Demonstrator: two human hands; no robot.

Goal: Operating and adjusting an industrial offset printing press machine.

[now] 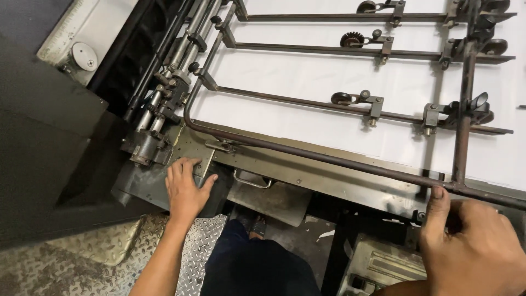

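A: While we're on this frame, quick pass. Left hand?

B: Flat, palm down, fingers spread a bit, resting on the worn metal side plate at the machine's near-left corner. Holds nothing, just pressing/leaning. Thumb sticks out to the right.

A: Right hand?

B: Bottom right, curled round the rusty round bar at its near end. Index finger up over the bar, rest of the fingers wrapped beneath, so closed on it.

A: Bar's axis?

B: Long axis runs from the curved bend near the left hand, diagonally down-right to the right hand. So the bar spans between both hands; right hand is on it, left hand sits just below its bent end, close but not touching.

A: What's around?

B: White paper sheet lies on the feed table beyond the bar. Thinner cross rods run over the sheet w/ small guide wheels clamped on. An upright rusty rod joins the frame at right. Small metal handle sits on the front panel between the hands. Diamond-plate step under the left forearm, dark trouser legs centre bottom.

A: Which hand is nearer the bar?

B: Right, it's gripping it.
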